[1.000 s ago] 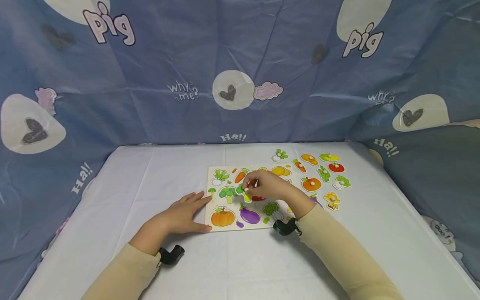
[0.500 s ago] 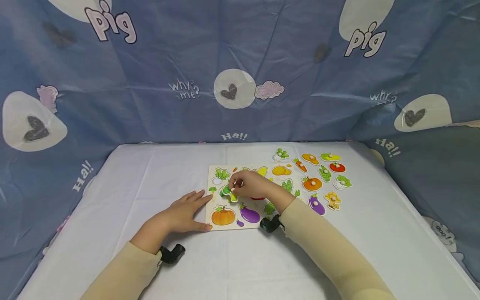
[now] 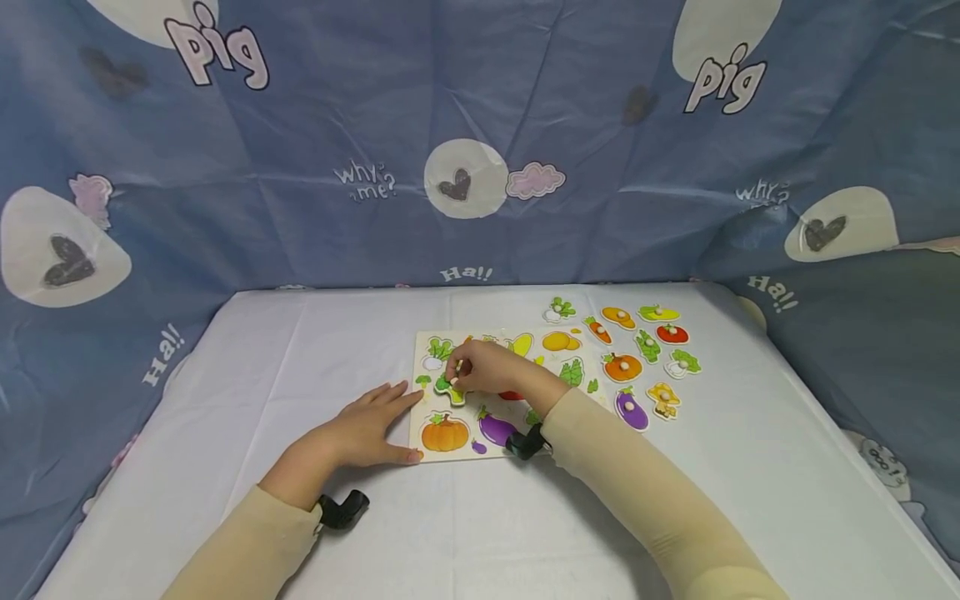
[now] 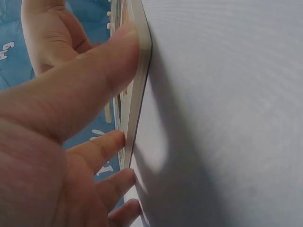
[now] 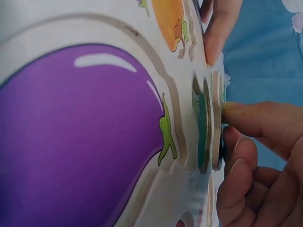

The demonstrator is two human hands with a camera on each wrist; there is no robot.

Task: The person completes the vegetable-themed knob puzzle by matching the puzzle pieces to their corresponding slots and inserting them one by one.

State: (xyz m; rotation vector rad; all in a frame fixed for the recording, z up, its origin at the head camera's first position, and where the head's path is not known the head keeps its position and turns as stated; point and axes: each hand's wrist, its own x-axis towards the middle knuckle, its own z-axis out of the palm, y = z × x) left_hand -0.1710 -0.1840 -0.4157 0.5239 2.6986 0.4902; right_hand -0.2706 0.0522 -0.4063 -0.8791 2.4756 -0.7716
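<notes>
A wooden vegetable puzzle board (image 3: pixel 480 450) lies on the table with printed, sunken vegetable shapes. My right hand (image 3: pixel 487 367) pinches a broccoli puzzle piece (image 3: pixel 453 395) by its knob, over the board's broccoli recess. In the right wrist view the edge of the broccoli piece (image 5: pixel 217 123) stands slightly off the board, close to the recess. My left hand (image 3: pixel 367 429) rests at the board's left edge with fingers spread, its thumb (image 4: pixel 125 52) on the near corner and a finger farther up the side. The right hand covers part of the board's middle.
Several knobbed pieces lie right of the board, among them an eggplant (image 3: pixel 632 410), a pumpkin (image 3: pixel 622 367), a tomato (image 3: pixel 672 334), a mushroom (image 3: pixel 663 401) and a carrot (image 3: pixel 598 330). A radish piece (image 3: pixel 558 310) lies behind it. A blue patterned cloth (image 3: pixel 480 242) hangs behind the table.
My right hand has moved left across the board with the broccoli piece, from near the tomato recess to over the broccoli recess. The left hand has stayed at the board's edge.
</notes>
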